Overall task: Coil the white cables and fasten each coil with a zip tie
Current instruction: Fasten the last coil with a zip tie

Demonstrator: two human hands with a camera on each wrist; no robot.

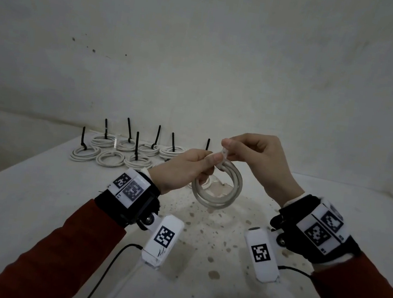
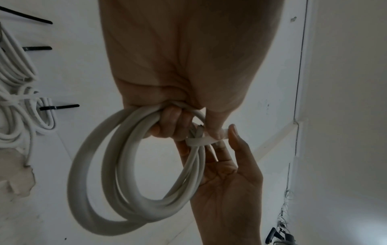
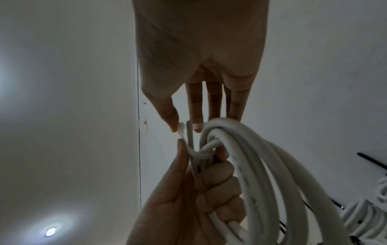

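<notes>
A coiled white cable (image 1: 216, 193) (image 2: 76, 182) (image 3: 251, 165) hangs above the middle of the table. My left hand (image 1: 210, 161) (image 2: 176, 122) (image 3: 209, 190) grips the top of the coil, fingers curled round the strands. A white zip tie (image 2: 199, 141) (image 3: 201, 154) is looped round the strands just beside that grip. My right hand (image 1: 226, 148) (image 3: 184, 127) (image 2: 226, 165) pinches the tie's head (image 3: 181, 129) between thumb and forefinger, with the other fingers held straight.
Several finished coils (image 1: 110, 158) (image 2: 12, 82) (image 3: 360, 213) lie in rows at the table's back left, each with a black zip tie tail (image 1: 137, 146) sticking up. The white table (image 1: 35, 203) has a speckled, worn patch under my hands. A wall stands close behind.
</notes>
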